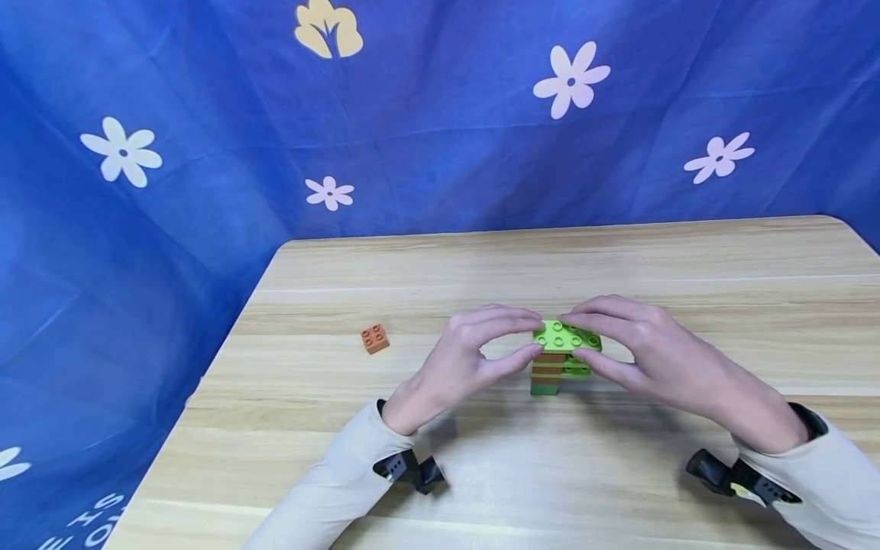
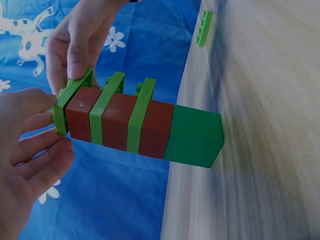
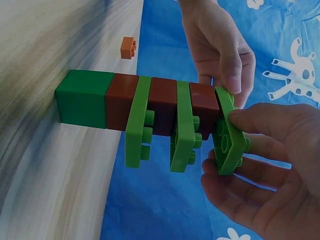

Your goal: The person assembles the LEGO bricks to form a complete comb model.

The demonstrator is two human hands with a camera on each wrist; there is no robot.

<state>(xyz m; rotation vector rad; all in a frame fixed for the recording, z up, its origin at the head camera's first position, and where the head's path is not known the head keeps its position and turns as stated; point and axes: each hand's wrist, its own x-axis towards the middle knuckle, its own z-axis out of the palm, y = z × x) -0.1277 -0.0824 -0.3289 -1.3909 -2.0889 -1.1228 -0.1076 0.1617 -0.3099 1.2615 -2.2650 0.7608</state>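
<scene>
A tower of toy building bricks stands upright on the table, with a dark green block (image 2: pixel 195 137) at its foot. Above that, brown bricks (image 3: pixel 163 106) alternate with light green plates (image 3: pixel 184 145), which jut out to the right. The uppermost light green plate (image 1: pixel 560 336) lies over the highest brown brick. My left hand (image 1: pixel 474 344) pinches its left end between thumb and fingers. At the other end my right hand (image 1: pixel 653 351) grips the same plate, thumb at the near edge and fingers at the far one.
A small orange-brown brick (image 1: pixel 374 338) lies on the wooden table (image 1: pixel 330 458), left of the hands. In the left wrist view another light green plate (image 2: pixel 204 28) rests on the tabletop. A blue flowered cloth (image 1: pixel 440 114) hangs behind the table.
</scene>
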